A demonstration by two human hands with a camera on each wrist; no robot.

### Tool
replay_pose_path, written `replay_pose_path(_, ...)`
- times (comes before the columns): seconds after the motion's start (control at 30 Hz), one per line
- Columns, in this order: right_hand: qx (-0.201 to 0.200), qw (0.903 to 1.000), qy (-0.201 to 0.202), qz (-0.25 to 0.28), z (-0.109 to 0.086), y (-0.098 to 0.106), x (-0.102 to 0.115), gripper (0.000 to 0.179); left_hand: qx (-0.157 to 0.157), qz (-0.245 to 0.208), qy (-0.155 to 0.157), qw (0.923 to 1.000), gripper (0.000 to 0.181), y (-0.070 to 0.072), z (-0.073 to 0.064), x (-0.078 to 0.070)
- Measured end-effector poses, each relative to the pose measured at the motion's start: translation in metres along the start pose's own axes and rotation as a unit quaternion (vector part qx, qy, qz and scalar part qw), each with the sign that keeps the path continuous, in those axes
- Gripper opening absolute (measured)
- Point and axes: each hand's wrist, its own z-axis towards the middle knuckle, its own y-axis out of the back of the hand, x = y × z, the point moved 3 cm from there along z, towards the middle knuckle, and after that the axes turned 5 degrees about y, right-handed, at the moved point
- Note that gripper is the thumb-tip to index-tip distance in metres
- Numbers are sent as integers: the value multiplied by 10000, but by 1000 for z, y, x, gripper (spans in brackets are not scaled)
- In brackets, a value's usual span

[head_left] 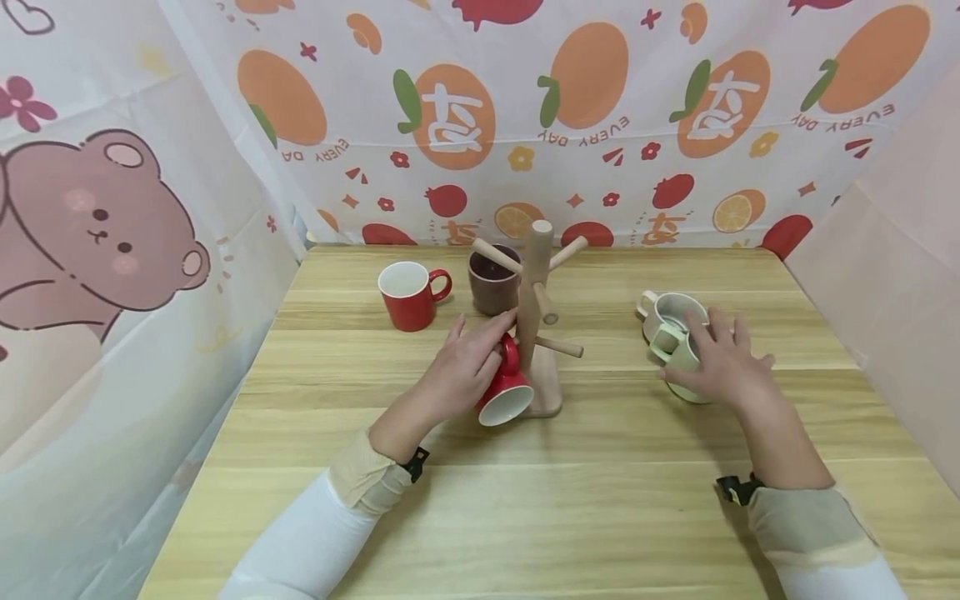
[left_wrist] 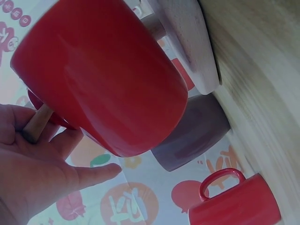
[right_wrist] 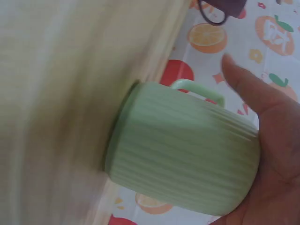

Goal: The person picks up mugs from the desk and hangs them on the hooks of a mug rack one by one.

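Observation:
A red mug hangs tilted by its handle on a lower peg of the wooden mug rack, its white inside facing forward. My left hand is beside it, fingers at the handle and peg end. In the left wrist view the thumb stands away from the mug, and the peg runs through the handle. On the right, my right hand spreads its fingers over a pale green ribbed mug that stands upright on the table. Its palm is at the rim, with the thumb apart from the handle.
Close behind the green mug stands a cream mug. A second red mug stands upright at the back left, next to a dark brown mug behind the rack. Several other pegs stick out from the rack. Printed curtains enclose the wooden table.

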Motion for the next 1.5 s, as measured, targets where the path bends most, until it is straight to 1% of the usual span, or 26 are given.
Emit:
replay_pose_path(0.1, -13, 10000, 84, -41, 1, -4, -5, 109, 19, 59, 11, 10000, 54, 0, 0, 0)
replay_pose_path(0.2, -210, 9997, 148, -18, 3, -5, -5, 101, -9, 139, -8, 9999, 54, 1, 0, 0)
replay_pose_path(0.27, -329, 9994, 117, 60, 4, -5, -5, 95, -40, 190, -42, 9998, 53, 1, 0, 1)
replay_pose_path(0.37, -479, 9987, 64, 172, 2, -6, -4, 84, -103, 251, -95, 9996, 53, 0, 0, 1)
replay_pose_path(0.47, -608, 9979, 100, 196, 0, -8, -4, 77, -166, 276, -141, 9994, 54, -2, 0, 1)
replay_pose_path(0.67, -895, 9952, 334, 217, -8, -7, -1, 73, -305, 295, -238, 9988, 59, -3, -1, 0)
replay_pose_path(0.77, -1058, 9914, 572, 519, -13, -2, 5, 74, -551, 279, -341, 9975, 60, 0, -2, -2)
replay_pose_path(0.83, -1200, 9855, 837, 861, -17, 1, 13, 73, -855, 203, -458, 9951, 58, 4, -4, -3)
replay_pose_path(0.9, -1306, 9750, 1149, 1381, -20, 4, 22, 68, -1287, 62, -620, 9897, 55, 9, -7, -5)
replay_pose_path(0.97, -1357, 9605, 1459, 1941, -24, 5, 31, 64, -1781, -122, -817, 9805, 49, 15, -11, -7)
replay_pose_path(1.03, -1358, 9438, 1727, 2470, -27, 6, 40, 62, -2247, -330, -1057, 9681, 38, 20, -15, -10)
replay_pose_path(1.07, -1346, 9354, 1834, 2708, -29, 6, 44, 62, -2430, -432, -1200, 9616, 32, 22, -16, -12)
replay_pose_path(1.13, -1291, 9176, 2057, 3148, -33, 6, 52, 63, -2663, -640, -1534, 9495, 20, 24, -20, -15)
replay_pose_path(1.17, -1255, 9076, 2164, 3372, -36, 7, 57, 64, -2711, -745, -1714, 9442, 16, 25, -21, -17)
replay_pose_path(1.23, -1228, 8858, 2423, 3763, -41, 7, 66, 66, -2696, -953, -2058, 9359, 11, 23, -24, -23)
replay_pose_path(1.27, -1228, 8719, 2591, 3970, -44, 8, 70, 67, -2654, -1033, -2202, 9329, 12, 21, -26, -26)
replay_pose_path(1.3, -1243, 8544, 2801, 4196, -46, 8, 75, 68, -2576, -1125, -2316, 9313, 14, 18, -28, -30)
replay_pose_path(1.37, -1329, 8163, 3251, 4586, -49, 10, 86, 71, -2379, -1247, -2428, 9322, 27, 13, -31, -40)
replay_pose_path(1.47, -1516, 7505, 3970, 5060, -51, 12, 102, 71, -2012, -1260, -2428, 9406, 55, 3, -35, -55)
replay_pose_path(1.5, -1561, 7307, 4163, 5181, -52, 12, 108, 71, -1842, -1233, -2394, 9453, 66, -1, -36, -60)
